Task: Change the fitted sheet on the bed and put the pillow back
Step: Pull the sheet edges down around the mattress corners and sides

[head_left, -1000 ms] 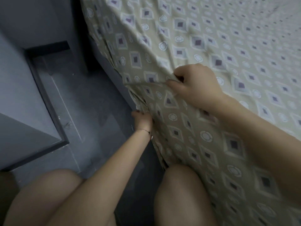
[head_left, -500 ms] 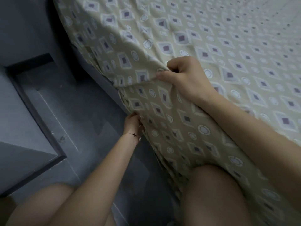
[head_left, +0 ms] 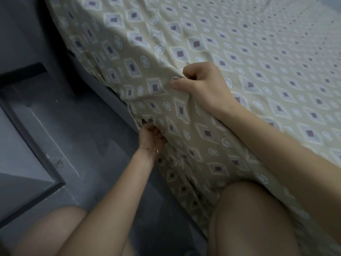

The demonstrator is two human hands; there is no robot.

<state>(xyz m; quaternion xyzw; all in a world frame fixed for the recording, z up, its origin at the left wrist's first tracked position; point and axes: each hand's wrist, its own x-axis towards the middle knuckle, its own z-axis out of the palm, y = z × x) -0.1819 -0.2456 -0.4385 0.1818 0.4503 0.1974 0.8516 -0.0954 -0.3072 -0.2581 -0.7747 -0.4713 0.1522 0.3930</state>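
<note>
Left hand (head_left: 151,136), right hand (head_left: 203,85) still on sheet (head_left: 258,52)

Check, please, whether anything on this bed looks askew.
The fitted sheet hangs loose and bunched down the side, not yet tucked under; left hand grips its hem, right hand pinches a fold above.

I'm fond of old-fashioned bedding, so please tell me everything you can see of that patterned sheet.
The sheet looks like soft cream cotton, printed with grey diamonds with dark purple centres and small white rings. It lies fairly smooth over the bed top and hangs down the near side in gathered folds. The right hand pinches a fold at the top edge; the left hand grips the gathered hem lower down.
</note>
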